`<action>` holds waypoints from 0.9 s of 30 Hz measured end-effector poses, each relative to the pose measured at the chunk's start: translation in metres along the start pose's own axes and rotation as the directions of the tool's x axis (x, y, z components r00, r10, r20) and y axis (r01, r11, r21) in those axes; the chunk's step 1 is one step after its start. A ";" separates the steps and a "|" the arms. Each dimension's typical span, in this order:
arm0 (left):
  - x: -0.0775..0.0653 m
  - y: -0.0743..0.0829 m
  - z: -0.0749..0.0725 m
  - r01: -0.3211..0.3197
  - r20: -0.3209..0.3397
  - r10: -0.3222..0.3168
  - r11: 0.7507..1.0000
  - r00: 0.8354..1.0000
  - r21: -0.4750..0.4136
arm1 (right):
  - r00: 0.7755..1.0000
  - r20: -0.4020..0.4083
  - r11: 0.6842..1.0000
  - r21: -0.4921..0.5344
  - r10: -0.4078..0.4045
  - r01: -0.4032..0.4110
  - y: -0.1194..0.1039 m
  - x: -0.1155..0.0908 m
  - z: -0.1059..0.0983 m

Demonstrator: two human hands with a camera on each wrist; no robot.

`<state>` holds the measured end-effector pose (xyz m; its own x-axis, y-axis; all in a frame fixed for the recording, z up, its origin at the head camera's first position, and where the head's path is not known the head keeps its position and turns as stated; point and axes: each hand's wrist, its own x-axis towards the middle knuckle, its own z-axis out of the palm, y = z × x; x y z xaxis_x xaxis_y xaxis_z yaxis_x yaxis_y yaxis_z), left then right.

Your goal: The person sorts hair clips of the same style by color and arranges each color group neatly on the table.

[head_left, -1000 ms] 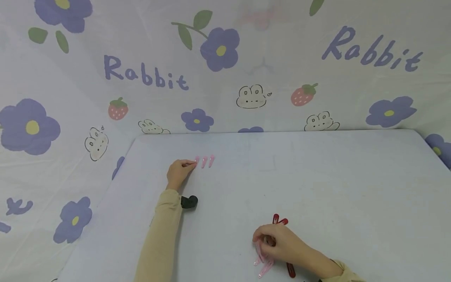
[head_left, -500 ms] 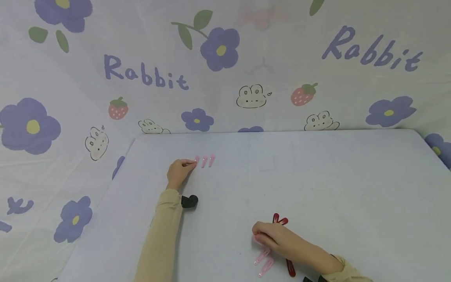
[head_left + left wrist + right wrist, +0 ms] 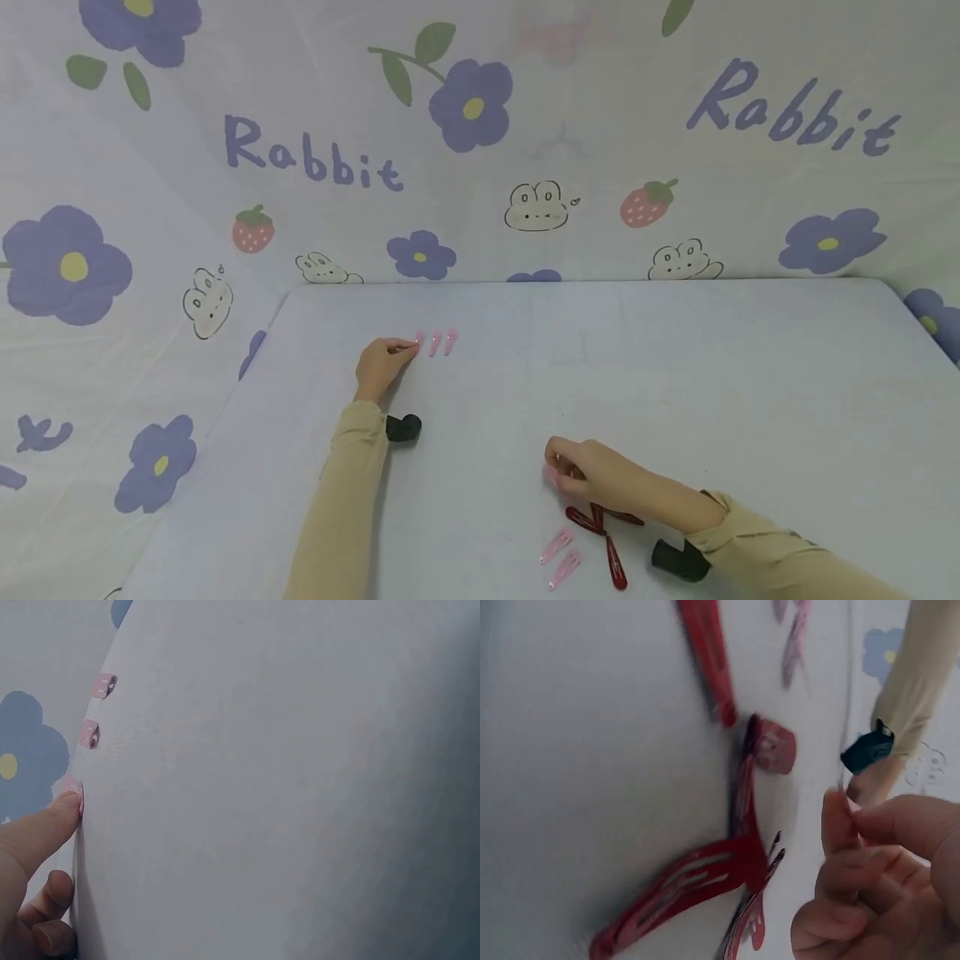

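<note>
Near the table's far left, three pink snap hair clips stand side by side in a short row. My left hand [image 3: 381,368] pinches the leftmost pink hair clip [image 3: 420,337]; the left wrist view has the thumb on its end. Beside it are the middle clip [image 3: 435,343] and the right one [image 3: 451,342]. My right hand [image 3: 600,473] holds another pink hair clip [image 3: 551,476] between thumb and index finger, mostly covered by them. Below that hand lie several dark red hair clips [image 3: 616,563], crossing one another, and two loose pink clips [image 3: 557,545].
The white table [image 3: 750,400] ends at a back edge against a cloth [image 3: 600,108] printed with flowers, rabbits and strawberries. A black wrist mount [image 3: 403,428] sticks out from the left cuff, another [image 3: 681,560] from the right.
My right hand has lifted a pink clip from the pile and moved up, away from the loose pink clips. The dark red clips have shifted and turned. The left hand stays put.
</note>
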<state>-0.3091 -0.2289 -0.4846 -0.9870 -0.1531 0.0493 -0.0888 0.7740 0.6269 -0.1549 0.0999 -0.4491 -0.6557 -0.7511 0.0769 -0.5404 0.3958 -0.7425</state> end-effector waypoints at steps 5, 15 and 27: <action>0.001 -0.001 -0.001 -0.008 0.002 0.008 1.000 1.000 -0.003 | 0.995 0.020 0.994 0.025 0.103 -0.103 0.004 0.016 -0.012; 0.001 -0.001 0.000 -0.003 -0.006 0.003 1.000 1.000 0.001 | 0.987 0.029 0.979 0.131 0.155 -0.158 0.012 0.066 -0.020; 0.001 -0.001 -0.001 -0.009 0.007 0.009 1.000 1.000 0.013 | 0.943 -0.019 0.917 0.239 0.332 -0.318 0.018 0.120 -0.038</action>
<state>-0.3099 -0.2304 -0.4847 -0.9886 -0.1423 0.0495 -0.0818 0.7831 0.6165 -0.2636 0.0368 -0.4284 -0.8079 -0.5668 -0.1611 -0.1610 0.4754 -0.8649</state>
